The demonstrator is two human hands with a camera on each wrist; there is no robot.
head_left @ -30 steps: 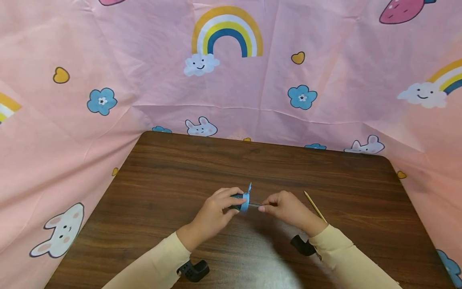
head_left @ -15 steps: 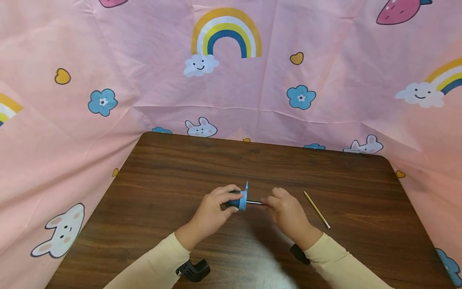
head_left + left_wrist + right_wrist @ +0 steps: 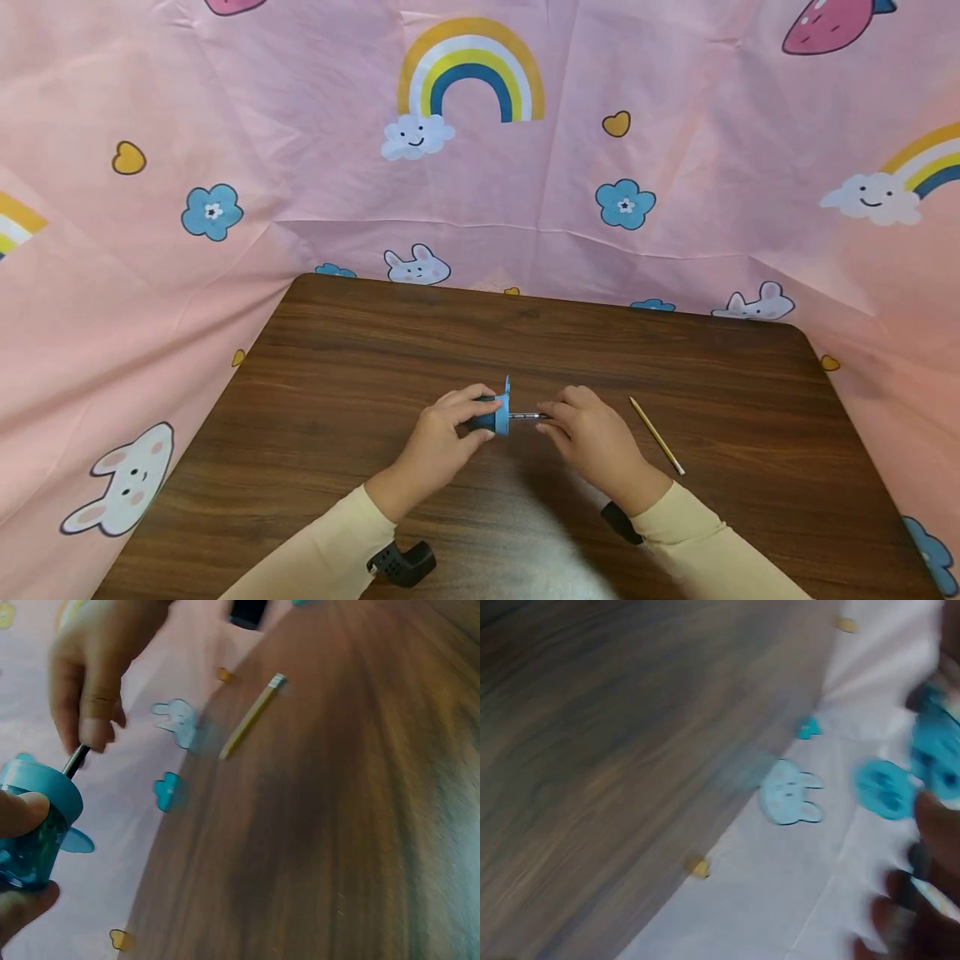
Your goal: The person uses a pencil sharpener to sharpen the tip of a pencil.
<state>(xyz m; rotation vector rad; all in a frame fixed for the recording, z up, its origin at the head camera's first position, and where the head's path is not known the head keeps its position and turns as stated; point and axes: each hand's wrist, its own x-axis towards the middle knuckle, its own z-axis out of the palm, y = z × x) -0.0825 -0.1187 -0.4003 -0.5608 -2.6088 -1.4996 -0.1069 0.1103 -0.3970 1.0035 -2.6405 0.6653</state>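
A small see-through dark blue container with a light blue rim point(image 3: 502, 415) lies on its side in my left hand point(image 3: 438, 437), fingers above and thumb below. Its light blue flap stands out from the rim, and in the left wrist view the cup point(image 3: 34, 847) shows greenish contents. My right hand point(image 3: 596, 437) pinches a thin dark and silver stick point(image 3: 525, 416), whose far end meets the container's rim. The right wrist view is blurred, with the light blue flap point(image 3: 885, 789) near the right fingers.
A yellow pencil with a white end point(image 3: 657, 437) lies on the brown wooden table point(image 3: 375, 333), right of my right hand. Black devices are strapped at both wrists. A pink patterned cloth point(image 3: 322, 183) rises behind the table and along its sides.
The container has shifted slightly left in my left hand. My right hand has turned on the stick and moved a little up, and the pencil's white end has come into sight.
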